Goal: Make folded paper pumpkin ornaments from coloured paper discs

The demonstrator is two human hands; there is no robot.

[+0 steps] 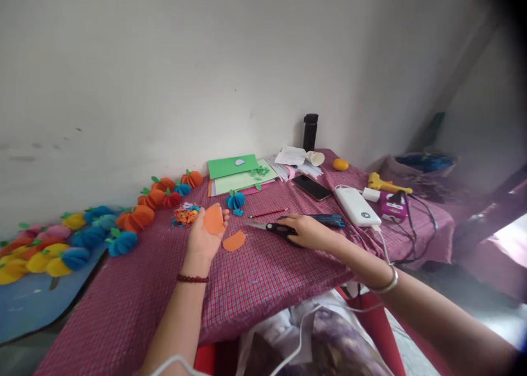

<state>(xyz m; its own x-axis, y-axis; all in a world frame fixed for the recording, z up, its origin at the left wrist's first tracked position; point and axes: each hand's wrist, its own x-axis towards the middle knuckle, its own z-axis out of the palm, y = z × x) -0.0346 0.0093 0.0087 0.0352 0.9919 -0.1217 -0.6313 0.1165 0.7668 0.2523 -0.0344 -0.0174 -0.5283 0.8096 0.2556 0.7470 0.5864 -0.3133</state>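
Observation:
My left hand point(205, 236) is raised palm-up over the checked cloth and pinches an orange paper piece point(214, 219) between thumb and fingers. A second orange paper piece point(234, 241) lies on the cloth just right of that hand. My right hand point(309, 232) lies over the black handles of a pair of scissors point(275, 229), whose blades point left on the table. A red pencil point(269, 213) lies just beyond the scissors.
Paper pumpkins point(135, 218) in several colours line the wall at left. Paper scraps point(185, 215), green sheets point(236, 173), a phone point(312, 187), a white power bank point(357, 206), a glue gun point(385, 184) and a black bottle point(310, 132) sit further back.

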